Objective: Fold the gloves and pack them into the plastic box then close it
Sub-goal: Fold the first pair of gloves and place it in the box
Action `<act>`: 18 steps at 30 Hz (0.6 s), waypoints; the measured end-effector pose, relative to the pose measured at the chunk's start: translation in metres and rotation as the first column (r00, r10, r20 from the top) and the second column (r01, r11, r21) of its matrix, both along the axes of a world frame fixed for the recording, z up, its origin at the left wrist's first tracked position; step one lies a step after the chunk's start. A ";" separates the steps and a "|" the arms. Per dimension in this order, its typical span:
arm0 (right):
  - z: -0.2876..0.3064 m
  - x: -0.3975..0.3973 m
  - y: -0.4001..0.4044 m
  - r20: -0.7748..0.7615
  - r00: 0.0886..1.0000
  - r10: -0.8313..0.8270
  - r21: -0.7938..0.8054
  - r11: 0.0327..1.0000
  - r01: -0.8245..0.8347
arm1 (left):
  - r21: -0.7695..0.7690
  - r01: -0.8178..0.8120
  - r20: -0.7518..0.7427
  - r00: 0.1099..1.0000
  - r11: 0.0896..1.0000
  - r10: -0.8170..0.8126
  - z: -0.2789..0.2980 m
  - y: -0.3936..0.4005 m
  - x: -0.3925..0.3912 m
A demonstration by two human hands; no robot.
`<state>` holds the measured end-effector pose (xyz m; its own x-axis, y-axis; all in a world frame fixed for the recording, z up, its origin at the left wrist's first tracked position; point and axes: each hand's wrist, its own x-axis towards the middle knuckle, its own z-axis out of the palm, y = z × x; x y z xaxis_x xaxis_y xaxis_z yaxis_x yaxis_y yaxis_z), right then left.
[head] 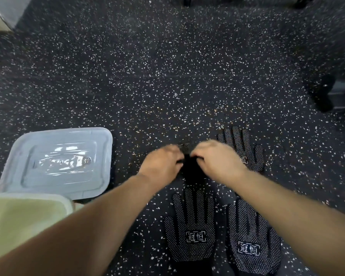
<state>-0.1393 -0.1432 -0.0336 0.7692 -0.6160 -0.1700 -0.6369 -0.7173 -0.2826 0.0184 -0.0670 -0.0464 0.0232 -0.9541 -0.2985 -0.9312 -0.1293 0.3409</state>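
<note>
Black dotted gloves lie on the dark speckled floor. My left hand (163, 161) and my right hand (215, 159) sit close together, both gripping one black glove (191, 168) that is bunched up between them. A second glove (245, 148) lies flat just behind my right hand. Two more gloves lie flat near me, one (191, 226) in the middle and one (251, 242) to its right. The clear plastic lid (56, 162) lies on the floor at the left. The plastic box (28, 216) sits at the lower left, partly hidden by my left arm.
Black furniture legs or wheels (325, 94) stand at the right. A pale object (0, 16) fills the far left corner. The speckled floor (167, 76) stretches ahead of my hands.
</note>
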 end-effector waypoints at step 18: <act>-0.022 0.025 -0.023 -0.016 0.816 -0.577 0.516 0.695 0.501 | 0.187 -0.252 -0.140 0.950 0.949 0.280 -0.013 -0.033 0.007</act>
<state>-0.1141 -0.1665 -0.0554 0.3678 -0.7992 -0.4755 -0.7985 -0.0094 -0.6019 0.0258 -0.0997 -0.0599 0.2075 -0.8569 -0.4719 -0.7886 -0.4320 0.4376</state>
